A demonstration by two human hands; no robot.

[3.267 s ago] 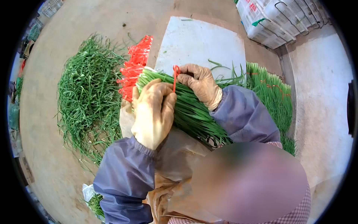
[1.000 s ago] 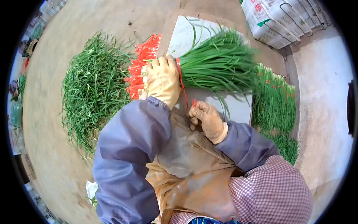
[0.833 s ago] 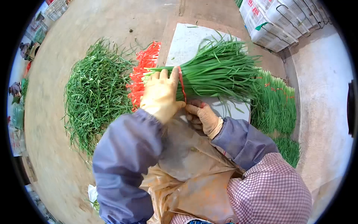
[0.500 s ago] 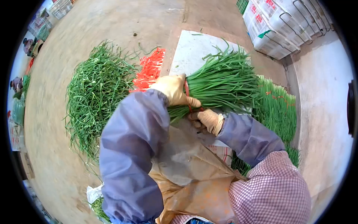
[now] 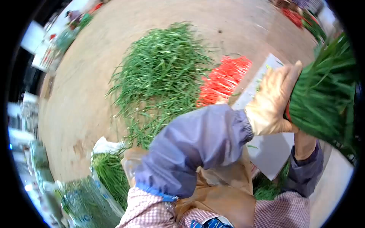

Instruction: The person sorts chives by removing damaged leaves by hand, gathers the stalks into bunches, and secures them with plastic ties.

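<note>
A thick bundle of green chives [image 5: 323, 91], bound by a red tie [image 5: 288, 111], is raised at the right side of the view. My left hand [image 5: 272, 98], in a pale glove, grips the bundle's near side at the tie, fingers along it and thumb below. Under the bundle, my right hand [image 5: 304, 145] supports it from below; its fingers are hidden behind the leaves. Beneath both hands lies a white board [image 5: 268, 154] with a few scraps of leaf on it.
Loose green leaves [image 5: 163, 64] are heaped on the floor beside a pile of red ties [image 5: 224, 81]. Bagged greens [image 5: 110, 171] and a large clear plastic bag [image 5: 85, 203] stand at lower left. Another person [image 5: 74, 16] is far off at upper left.
The bundle has come up off the board and moved right, held by both hands, and is now tilted. My right hand has shifted beneath it. The camera view has turned.
</note>
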